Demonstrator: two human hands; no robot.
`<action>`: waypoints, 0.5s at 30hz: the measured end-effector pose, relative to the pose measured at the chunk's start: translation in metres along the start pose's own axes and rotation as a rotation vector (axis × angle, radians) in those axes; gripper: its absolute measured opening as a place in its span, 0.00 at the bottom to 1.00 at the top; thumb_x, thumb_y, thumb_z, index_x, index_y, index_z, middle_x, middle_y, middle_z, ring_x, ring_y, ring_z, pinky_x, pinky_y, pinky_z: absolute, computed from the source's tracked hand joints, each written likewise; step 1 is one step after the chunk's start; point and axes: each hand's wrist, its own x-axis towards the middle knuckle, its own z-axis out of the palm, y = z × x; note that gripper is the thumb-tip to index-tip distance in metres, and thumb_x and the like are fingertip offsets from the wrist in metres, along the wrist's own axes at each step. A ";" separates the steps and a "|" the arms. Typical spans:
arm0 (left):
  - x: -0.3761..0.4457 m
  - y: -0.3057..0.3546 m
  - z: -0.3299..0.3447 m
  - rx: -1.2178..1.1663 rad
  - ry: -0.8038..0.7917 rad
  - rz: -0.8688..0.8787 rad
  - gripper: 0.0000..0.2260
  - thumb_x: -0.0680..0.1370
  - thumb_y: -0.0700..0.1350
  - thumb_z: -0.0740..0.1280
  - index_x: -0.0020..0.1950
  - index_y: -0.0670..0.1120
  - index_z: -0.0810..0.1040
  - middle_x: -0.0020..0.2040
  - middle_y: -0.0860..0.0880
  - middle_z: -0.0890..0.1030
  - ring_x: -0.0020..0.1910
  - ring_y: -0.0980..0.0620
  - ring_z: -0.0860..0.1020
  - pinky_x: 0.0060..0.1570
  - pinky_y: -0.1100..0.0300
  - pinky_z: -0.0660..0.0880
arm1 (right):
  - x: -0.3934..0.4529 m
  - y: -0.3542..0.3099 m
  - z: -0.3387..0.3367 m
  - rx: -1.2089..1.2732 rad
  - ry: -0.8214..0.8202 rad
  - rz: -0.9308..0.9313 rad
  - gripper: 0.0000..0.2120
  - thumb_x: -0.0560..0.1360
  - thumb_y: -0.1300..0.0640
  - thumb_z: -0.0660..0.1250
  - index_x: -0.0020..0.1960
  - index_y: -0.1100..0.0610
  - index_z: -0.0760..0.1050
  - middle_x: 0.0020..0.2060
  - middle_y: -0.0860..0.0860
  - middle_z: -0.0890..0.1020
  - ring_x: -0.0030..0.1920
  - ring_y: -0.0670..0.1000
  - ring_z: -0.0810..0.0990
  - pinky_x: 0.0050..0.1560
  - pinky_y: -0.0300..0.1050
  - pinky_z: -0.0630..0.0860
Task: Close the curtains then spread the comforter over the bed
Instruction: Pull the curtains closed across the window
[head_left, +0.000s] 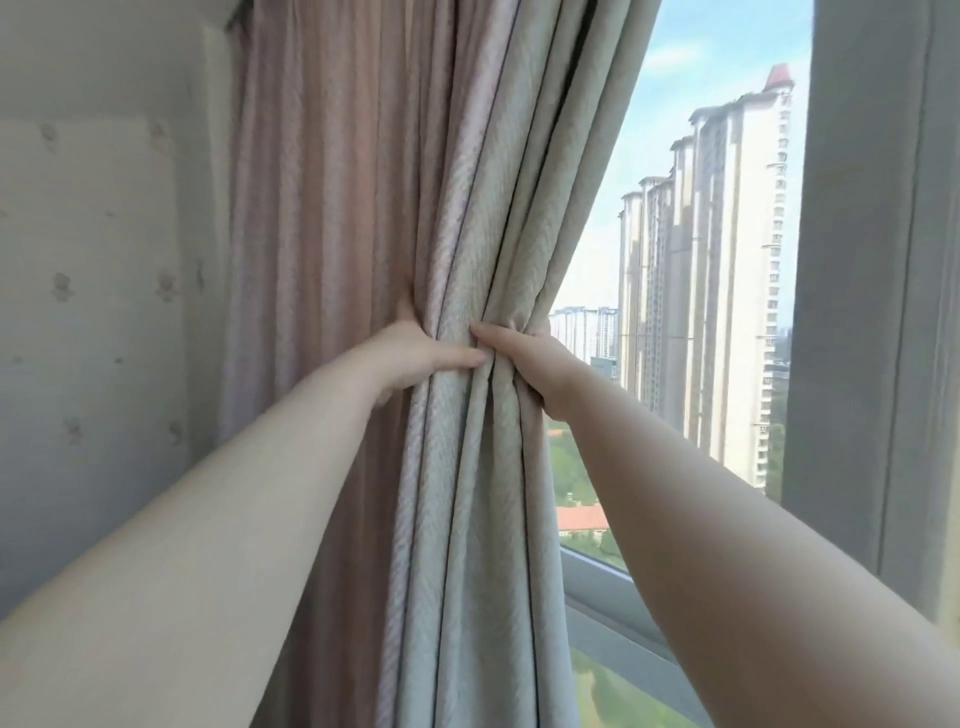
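Note:
A long curtain (467, 218), pink on its left folds and pale green on its right folds, hangs bunched at the left side of the window. My left hand (421, 356) clasps the bunch from the left, thumb across the front. My right hand (524, 364) grips the same bunch from the right at the same height, fingers wrapped behind the folds. Both arms stretch forward from the bottom corners. The bed and comforter are out of view.
The window glass (675, 312) shows tall apartment blocks and trees outside. A grey window post or second curtain (872, 312) stands at the right. A papered wall (93, 291) with small flower prints is on the left. The window's lower frame (613, 597) runs below.

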 end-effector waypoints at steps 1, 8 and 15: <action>0.004 -0.002 0.001 -0.016 -0.011 0.012 0.54 0.53 0.62 0.83 0.73 0.46 0.67 0.64 0.50 0.80 0.59 0.54 0.79 0.63 0.56 0.74 | 0.004 0.003 -0.004 0.011 -0.026 0.014 0.56 0.53 0.34 0.83 0.73 0.50 0.64 0.59 0.50 0.82 0.55 0.53 0.85 0.57 0.54 0.81; 0.058 -0.020 0.046 -0.031 0.253 0.058 0.19 0.70 0.42 0.75 0.60 0.43 0.78 0.51 0.47 0.83 0.48 0.49 0.80 0.47 0.61 0.73 | 0.012 0.002 -0.013 -0.222 0.393 -0.439 0.62 0.64 0.39 0.79 0.78 0.39 0.35 0.73 0.50 0.58 0.71 0.51 0.64 0.75 0.51 0.60; 0.101 -0.063 0.029 0.621 0.570 0.116 0.19 0.71 0.53 0.72 0.57 0.44 0.76 0.58 0.42 0.79 0.60 0.39 0.74 0.59 0.47 0.73 | 0.079 -0.003 0.014 -0.353 0.402 -0.300 0.65 0.57 0.29 0.76 0.75 0.32 0.30 0.74 0.55 0.58 0.75 0.59 0.59 0.73 0.66 0.62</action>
